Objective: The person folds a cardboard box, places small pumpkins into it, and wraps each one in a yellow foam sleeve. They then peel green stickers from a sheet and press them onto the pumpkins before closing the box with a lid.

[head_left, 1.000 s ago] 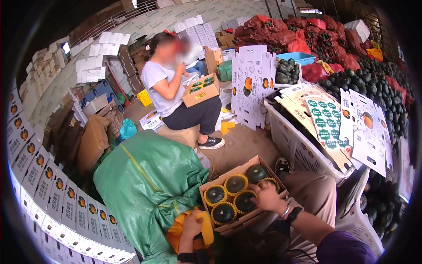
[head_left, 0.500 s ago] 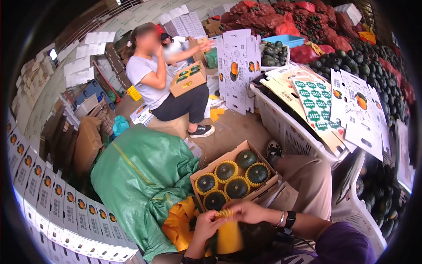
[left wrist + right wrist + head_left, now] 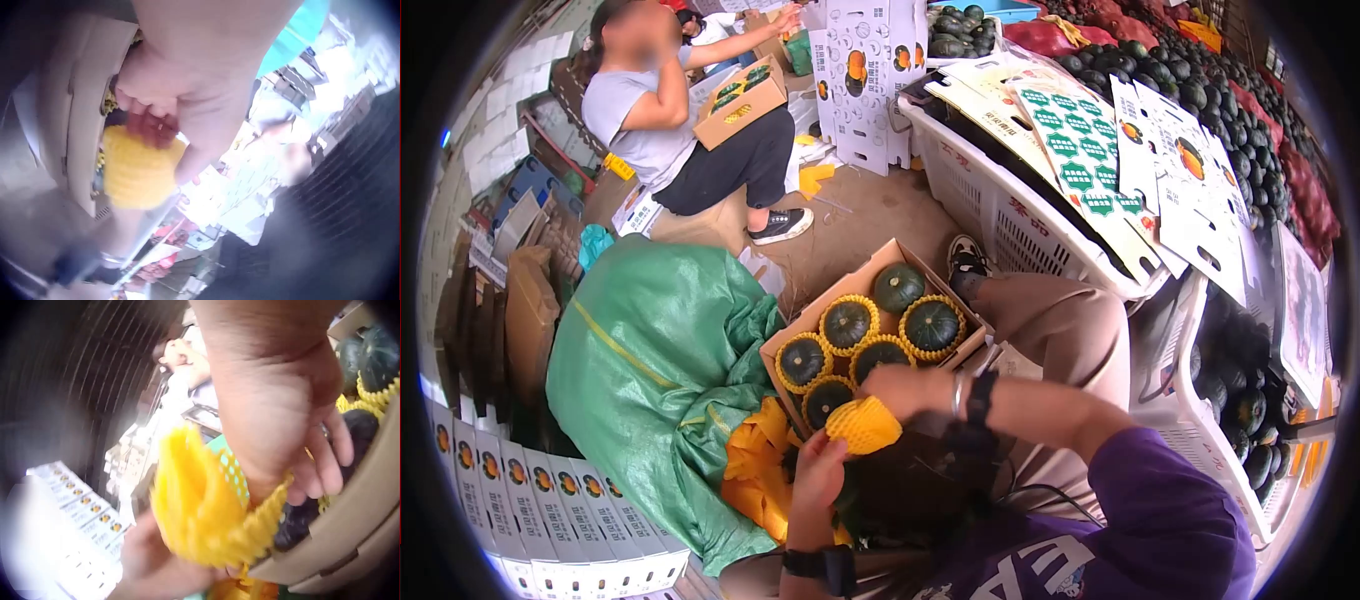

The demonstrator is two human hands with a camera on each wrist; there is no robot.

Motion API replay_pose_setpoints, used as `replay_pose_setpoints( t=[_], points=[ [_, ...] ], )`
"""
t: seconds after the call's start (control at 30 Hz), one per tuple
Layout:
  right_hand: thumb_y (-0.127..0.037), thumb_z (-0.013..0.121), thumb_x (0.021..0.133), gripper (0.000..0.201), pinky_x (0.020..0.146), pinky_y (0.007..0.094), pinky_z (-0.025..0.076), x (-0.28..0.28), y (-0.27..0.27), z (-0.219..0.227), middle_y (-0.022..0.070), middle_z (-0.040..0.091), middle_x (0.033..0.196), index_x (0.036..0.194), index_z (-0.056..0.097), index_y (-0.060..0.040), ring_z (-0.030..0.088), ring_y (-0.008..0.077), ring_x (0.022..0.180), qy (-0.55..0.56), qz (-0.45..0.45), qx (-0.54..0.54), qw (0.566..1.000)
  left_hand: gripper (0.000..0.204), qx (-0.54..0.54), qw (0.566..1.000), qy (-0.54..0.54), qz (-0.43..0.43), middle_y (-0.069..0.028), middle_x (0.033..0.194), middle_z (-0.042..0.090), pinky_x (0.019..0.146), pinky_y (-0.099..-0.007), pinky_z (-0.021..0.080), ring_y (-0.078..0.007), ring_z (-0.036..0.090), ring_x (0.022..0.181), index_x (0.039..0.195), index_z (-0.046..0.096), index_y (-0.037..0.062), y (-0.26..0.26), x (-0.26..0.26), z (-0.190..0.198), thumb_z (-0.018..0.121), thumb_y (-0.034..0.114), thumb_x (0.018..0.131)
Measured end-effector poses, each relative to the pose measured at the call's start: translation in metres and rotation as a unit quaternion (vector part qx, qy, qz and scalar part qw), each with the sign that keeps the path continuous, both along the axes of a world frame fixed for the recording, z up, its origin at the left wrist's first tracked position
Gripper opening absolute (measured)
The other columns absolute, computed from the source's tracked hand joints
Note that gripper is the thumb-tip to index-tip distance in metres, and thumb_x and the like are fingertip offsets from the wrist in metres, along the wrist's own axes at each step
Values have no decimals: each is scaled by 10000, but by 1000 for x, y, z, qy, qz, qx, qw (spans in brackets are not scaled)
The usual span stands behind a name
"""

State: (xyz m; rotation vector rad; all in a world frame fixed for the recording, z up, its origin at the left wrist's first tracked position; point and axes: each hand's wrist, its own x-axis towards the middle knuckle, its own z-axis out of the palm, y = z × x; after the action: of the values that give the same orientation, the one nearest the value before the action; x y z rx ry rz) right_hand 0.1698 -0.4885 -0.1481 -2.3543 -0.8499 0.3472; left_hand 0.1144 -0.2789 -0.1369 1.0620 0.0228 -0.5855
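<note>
A yellow foam net sleeve (image 3: 863, 424) is held between both hands in front of an open cardboard box (image 3: 792, 335) on my lap. My left hand (image 3: 818, 470) grips it from below and my right hand (image 3: 900, 387) pinches its top edge. The left wrist view shows the sleeve (image 3: 136, 167) under curled fingers (image 3: 164, 119). From the right wrist, the sleeve (image 3: 206, 509) hangs stretched from the right hand's fingers (image 3: 284, 456). Several dark green squashes (image 3: 846, 322) in yellow sleeves fill the box; one squash (image 3: 898, 287) at the far corner is bare.
A green sack (image 3: 650, 370) lies left of the box, with more yellow sleeves (image 3: 752, 480) beside it. A white crate (image 3: 1020, 215) covered in printed cards stands to the right. A person (image 3: 670, 120) sits ahead holding another box. Stacked cartons (image 3: 510, 490) line the left.
The view has tilted down and nearer. Both hands have lifted the yellow sleeve up towards the box's near edge and bunched it shorter; a second ago the right hand was in the box.
</note>
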Motion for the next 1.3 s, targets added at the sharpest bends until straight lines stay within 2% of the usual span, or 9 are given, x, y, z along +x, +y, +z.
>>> replay_pose_setpoints(
  t=[0.13, 0.2, 0.37, 0.43, 0.5, 0.77, 0.8, 0.83, 1.3],
  points=[
    [-291, 653, 760, 243, 758, 391, 509, 102, -45, 28, 154, 670, 895, 877, 699, -84, 642, 299, 861, -12, -231, -184, 955, 140, 405, 890, -190, 83, -122, 832, 618, 829, -390, 407, -232, 590, 865, 848, 602, 13, 10, 19, -37, 587, 138, 787],
    [-331, 739, 675, 496, 839, 378, 496, 147, -72, -25, 143, 637, 1095, 1089, 638, -75, 611, 280, 1020, -19, -248, -229, 941, 156, 679, 482, -550, 56, -155, 674, 556, 680, -421, 405, -285, 551, 628, 724, 532, 37, -5, 19, -29, 589, 182, 725],
    [-363, 814, 580, 879, 911, 490, 387, 136, -63, -29, 234, 434, 1276, 1322, 402, -134, 429, 405, 1169, 18, -275, -353, 894, 137, 710, 556, -432, -14, -194, 728, 569, 645, -434, 415, -332, 561, 613, 793, 545, 21, -4, 26, -44, 557, 134, 716],
    [-346, 814, 566, 852, 853, 497, 403, 116, -58, -14, 221, 454, 1240, 1289, 423, -125, 432, 382, 1143, -43, -279, -346, 895, 251, 438, 859, -254, 70, -172, 836, 621, 729, -384, 482, -301, 631, 731, 952, 576, -14, 8, 39, -30, 462, -12, 728],
    [-294, 800, 582, 790, 824, 502, 414, 82, -39, 5, 213, 439, 1218, 1270, 440, -148, 418, 366, 1135, -186, -262, -303, 897, 433, 178, 957, -147, 175, -122, 954, 636, 822, -323, 496, -233, 640, 873, 1088, 556, -27, 5, 43, -16, 362, -115, 711],
    [-301, 766, 704, 612, 868, 378, 471, -48, 32, 60, 128, 488, 1160, 1237, 508, -147, 490, 272, 1083, -34, -78, 192, 978, 690, -25, 997, -64, 37, -90, 1231, 507, 939, -346, 447, -207, 514, 1134, 1351, 318, 40, 20, 0, 3, 692, 56, 773],
    [-298, 727, 767, 528, 824, 344, 488, -42, 28, 41, 107, 544, 1089, 1212, 524, -100, 528, 215, 1043, 83, -114, 406, 903, 690, -25, 997, -69, 40, -90, 1231, 507, 939, -346, 447, -207, 514, 1134, 1351, 318, 40, 20, -7, 10, 692, 56, 773],
    [-283, 627, 867, 400, 845, 284, 468, -42, 29, 32, 53, 585, 1059, 1161, 545, -24, 561, 136, 987, 381, -207, 610, 663, 728, -101, 993, -49, 20, -97, 1242, 503, 952, -357, 440, -220, 509, 1147, 1358, 308, 37, 18, -12, 15, 712, 109, 757],
    [-241, 533, 927, 333, 847, 332, 494, -86, 40, 3, 69, 606, 1110, 1180, 538, -26, 597, 158, 976, 540, -83, 639, 542, 660, -224, 973, -4, -52, -111, 1274, 514, 1007, -410, 388, -263, 512, 1162, 1338, 368, 14, 11, -43, 6, 590, 381, 836]
  ],
)
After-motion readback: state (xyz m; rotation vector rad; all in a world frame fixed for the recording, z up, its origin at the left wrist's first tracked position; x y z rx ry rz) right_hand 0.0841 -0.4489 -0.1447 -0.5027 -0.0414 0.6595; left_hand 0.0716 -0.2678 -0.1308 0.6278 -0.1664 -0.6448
